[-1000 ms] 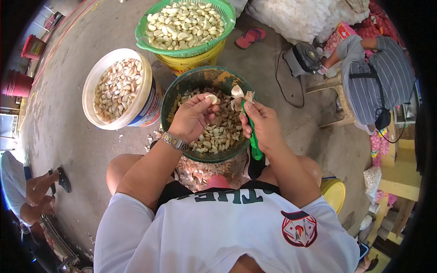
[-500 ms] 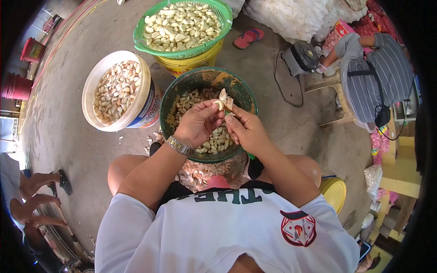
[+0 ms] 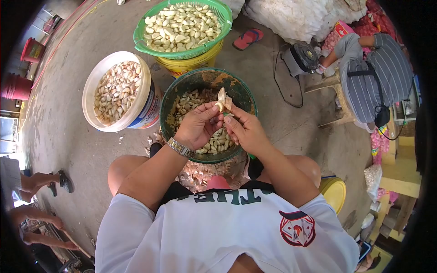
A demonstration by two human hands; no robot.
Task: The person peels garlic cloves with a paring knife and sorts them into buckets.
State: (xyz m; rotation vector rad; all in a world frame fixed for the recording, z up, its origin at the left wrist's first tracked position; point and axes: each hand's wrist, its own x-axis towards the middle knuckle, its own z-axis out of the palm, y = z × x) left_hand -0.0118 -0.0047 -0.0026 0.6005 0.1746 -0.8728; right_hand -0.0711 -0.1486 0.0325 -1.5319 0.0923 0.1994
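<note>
Garlic clove (image 3: 222, 101) is pinched between the fingertips of the left hand (image 3: 199, 125) and the right hand (image 3: 246, 129), which are pressed close together. Papery skin is seen sticking up from the clove. Both hands are held over the green bucket (image 3: 243, 93) of cloves. Beyond the left hand, a white bucket (image 3: 91, 82) of unpeeled cloves is noted. Ahead of the hands, a green basket (image 3: 141, 32) of peeled cloves is set on a yellow bucket (image 3: 191, 63).
</note>
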